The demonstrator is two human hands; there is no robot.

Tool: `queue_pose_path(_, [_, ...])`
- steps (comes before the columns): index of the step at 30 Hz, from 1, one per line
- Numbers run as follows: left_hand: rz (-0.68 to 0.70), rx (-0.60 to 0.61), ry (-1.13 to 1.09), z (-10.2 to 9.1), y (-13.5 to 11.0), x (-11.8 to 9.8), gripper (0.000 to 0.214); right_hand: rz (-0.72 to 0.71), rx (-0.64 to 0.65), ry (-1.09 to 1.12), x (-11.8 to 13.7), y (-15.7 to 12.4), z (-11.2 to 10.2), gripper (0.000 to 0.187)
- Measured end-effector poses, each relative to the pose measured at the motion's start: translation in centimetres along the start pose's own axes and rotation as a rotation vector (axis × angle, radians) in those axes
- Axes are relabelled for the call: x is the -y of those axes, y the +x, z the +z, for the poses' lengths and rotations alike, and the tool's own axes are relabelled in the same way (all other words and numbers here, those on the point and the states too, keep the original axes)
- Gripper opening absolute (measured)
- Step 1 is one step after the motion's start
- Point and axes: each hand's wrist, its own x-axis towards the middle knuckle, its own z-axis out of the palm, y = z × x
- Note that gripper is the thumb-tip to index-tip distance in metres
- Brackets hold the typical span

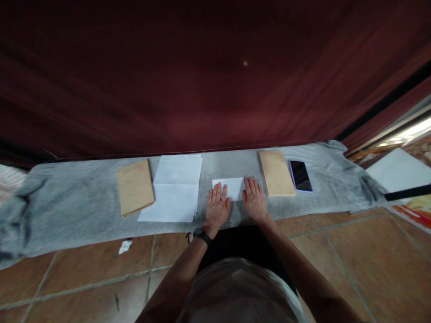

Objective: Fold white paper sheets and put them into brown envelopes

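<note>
A small folded sheet of white paper (235,187) lies flat on the grey cloth in front of me. My left hand (217,205) rests palm down on its left part, fingers stretched out. At the paper's right edge lies my right hand (254,199), also flat with its fingers extended. To the left is a stack of larger white sheets (177,197) with a crease across the top one. Brown envelopes (135,187) lie at the far left, overlapping the sheets' edge. Another pile of brown envelopes (276,174) sits just right of my right hand.
A phone (301,176) with a purple case lies right of the right-hand envelopes. Grey cloth (84,202) covers the long narrow surface, bunched at both ends. Behind it hangs a dark red curtain (188,89). A crumpled white scrap (125,246) is on the tiled floor.
</note>
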Motion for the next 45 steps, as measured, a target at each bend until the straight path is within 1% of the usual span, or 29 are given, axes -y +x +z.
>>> queue_pose_path(1, [-0.001, 0.008, 0.0, 0.0, 0.0, 0.0, 0.058, -0.035, 0.001, 0.012, 0.4, -0.4, 0.0, 0.053])
queue_pose_path(4, [0.0, 0.033, 0.004, -0.1, 0.0, 0.2, 0.058, -0.2, 0.033, 0.054, 1.7, -1.7, 0.1, 0.05])
queue_pose_path(5, [0.003, 0.039, 0.005, -0.2, 0.0, 0.3, 0.058, -0.224, 0.036, 0.058, 2.0, -2.1, 0.2, 0.05])
queue_pose_path(8, [-0.013, 0.039, 0.005, -0.6, 0.1, 0.0, 0.056, -0.184, 0.016, 0.036, 2.3, -3.0, 0.2, 0.054])
queue_pose_path(10, [-0.028, 0.027, -0.011, -0.8, 0.5, -0.8, 0.054, -0.158, 0.026, 0.017, 2.1, -3.2, 0.1, 0.056])
queue_pose_path(12, [0.034, 0.026, -0.06, -0.9, 1.4, -2.2, 0.053, -0.168, 0.072, 0.0, 2.0, -3.2, 0.0, 0.057])
queue_pose_path(14, [0.145, 0.042, -0.123, -0.8, 2.4, -3.6, 0.052, -0.187, 0.13, -0.013, 1.9, -3.1, -0.2, 0.06])
queue_pose_path(15, [0.19, 0.052, -0.147, -0.8, 2.9, -4.1, 0.052, -0.198, 0.154, -0.015, 1.9, -3.1, -0.3, 0.062])
queue_pose_path(17, [0.225, 0.069, -0.171, -0.6, 3.7, -4.4, 0.054, -0.207, 0.172, -0.007, 2.0, -3.0, -0.4, 0.063])
queue_pose_path(18, [0.226, 0.075, -0.171, -0.5, 4.0, -4.1, 0.055, -0.206, 0.165, 0.001, 2.1, -3.0, -0.5, 0.062])
queue_pose_path(20, [0.215, 0.075, -0.15, -0.4, 4.0, -2.8, 0.056, -0.192, 0.132, 0.018, 2.2, -3.1, -0.5, 0.057])
queue_pose_path(24, [0.083, 0.01, -0.054, -0.3, 2.6, 0.9, 0.058, -0.119, 0.087, 0.058, 2.2, -2.9, -0.7, 0.05])
queue_pose_path(26, [0.036, -0.023, -0.023, -0.3, 1.7, 2.2, 0.059, -0.084, 0.105, 0.097, 1.9, -2.1, -0.9, 0.046])
queue_pose_path(28, [0.023, -0.043, -0.009, -0.4, 1.0, 2.8, 0.059, -0.057, 0.138, 0.138, 1.3, -0.4, -1.3, 0.044])
queue_pose_path(30, [0.02, -0.055, -0.004, -0.5, 0.7, 2.9, 0.059, -0.016, 0.158, 0.144, 0.6, 1.8, -1.6, 0.043])
queue_pose_path(31, [0.019, -0.058, -0.003, -0.5, 0.6, 2.9, 0.059, -0.02, 0.175, 0.139, 0.3, 3.0, -1.7, 0.044])
queue_pose_path(34, [0.02, -0.055, -0.005, -0.6, 0.7, 2.6, 0.059, -0.045, 0.26, 0.11, -0.3, 6.3, -2.1, 0.043])
queue_pose_path(36, [0.021, -0.051, -0.011, -0.8, 0.7, 2.5, 0.059, -0.034, 0.326, 0.105, -0.4, 7.9, -2.3, 0.041])
queue_pose_path(39, [0.012, -0.059, -0.038, -1.0, 0.7, 2.5, 0.059, 0.005, 0.38, 0.13, -0.6, 9.6, -2.6, 0.035])
queue_pose_path(42, [0.0, -0.092, -0.129, -1.3, 0.7, 2.7, 0.061, -0.011, 0.39, 0.16, -0.6, 10.7, -3.3, 0.022])
queue_pose_path(44, [-0.028, -0.15, -0.24, -1.7, 0.6, 3.0, 0.064, -0.043, 0.382, 0.192, -0.5, 10.9, -4.1, 0.02])
queue_pose_path(45, [-0.057, -0.198, -0.306, -2.0, 0.4, 3.2, 0.064, -0.064, 0.351, 0.225, -0.5, 10.8, -4.6, 0.021])
